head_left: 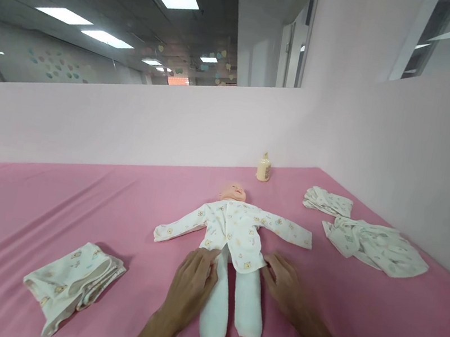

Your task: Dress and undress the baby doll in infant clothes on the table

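A baby doll (pixel 235 192) lies on its back, its head toward the wall and its bare lower legs toward me. It wears a white printed baby shirt (pixel 237 222) with both sleeves spread out, and plain white pants (pixel 248 303). My left hand (pixel 193 277) is closed at the shirt's lower left edge, over the top of the pants; its fingertips are partly hidden. On the other side, my right hand (pixel 281 283) pinches the shirt's lower right corner between thumb and fingers. The shirt's front parts slightly at the bottom.
A folded printed cloth (pixel 75 278) lies at the left on the pink sheet (pixel 150 208). Two crumpled printed garments, a smaller one (pixel 328 201) and a larger one (pixel 379 247), rest at the right. A pale yellow pump bottle (pixel 263 169) stands by the back wall (pixel 162 130).
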### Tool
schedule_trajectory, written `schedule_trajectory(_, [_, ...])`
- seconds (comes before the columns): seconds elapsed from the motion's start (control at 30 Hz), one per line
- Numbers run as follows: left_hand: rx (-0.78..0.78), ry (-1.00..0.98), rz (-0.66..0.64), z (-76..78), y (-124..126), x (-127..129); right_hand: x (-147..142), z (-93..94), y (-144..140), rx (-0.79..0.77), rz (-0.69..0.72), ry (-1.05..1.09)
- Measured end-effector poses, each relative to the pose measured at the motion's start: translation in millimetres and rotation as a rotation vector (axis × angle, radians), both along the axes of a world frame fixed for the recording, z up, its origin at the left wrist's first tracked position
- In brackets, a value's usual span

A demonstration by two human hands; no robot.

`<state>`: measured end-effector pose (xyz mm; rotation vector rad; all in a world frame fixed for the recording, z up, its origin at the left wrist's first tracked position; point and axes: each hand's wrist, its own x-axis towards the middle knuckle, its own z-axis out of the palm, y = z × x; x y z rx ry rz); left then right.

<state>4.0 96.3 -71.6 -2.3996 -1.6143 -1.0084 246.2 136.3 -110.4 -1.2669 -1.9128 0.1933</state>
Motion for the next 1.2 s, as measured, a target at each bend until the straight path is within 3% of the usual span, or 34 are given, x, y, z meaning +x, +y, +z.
schedule_trajectory(0.13, [-0.120,-0.019,0.019,5.0,1.3,-14.5,7.0,21.5,8.6,-0.184,-0.071,0.130])
schedule_trajectory(0.23, [-0.237,-0.053,0.051,4.4,0.9,-31.0,14.2,29.4,17.8,-0.222,-0.043,0.060])
schedule_trajectory(0.33, [-0.268,-0.042,0.070,1.2,-1.3,-35.7,12.4,22.4,19.2,-0.178,0.023,-0.038])
schedule_trajectory(0.47, [-0.131,-0.044,0.014,-1.9,-0.2,-23.3,1.3,3.4,12.2,-0.013,0.121,-0.114])
schedule_trajectory(0.57, [-0.087,-0.076,0.054,-0.4,9.0,-17.2,-0.5,-6.7,13.2,-0.026,0.150,-0.053])
schedule_trajectory(0.7, [-0.121,-0.141,0.151,7.5,27.0,-26.1,9.4,-10.2,32.5,-0.155,0.106,0.020])
schedule_trajectory(0.87, [-0.174,-0.197,0.179,15.8,35.8,-47.8,15.4,-3.4,54.1,-0.226,0.030,0.032])
schedule_trajectory(1.03, [-0.309,-0.249,0.249,-0.2,37.4,-63.9,7.3,1.2,54.2,-0.307,-0.042,0.071])
schedule_trajectory(1.2, [-0.402,-0.263,0.116,-11.0,39.1,-61.4,5.3,-0.4,50.7,-0.322,-0.146,0.124])
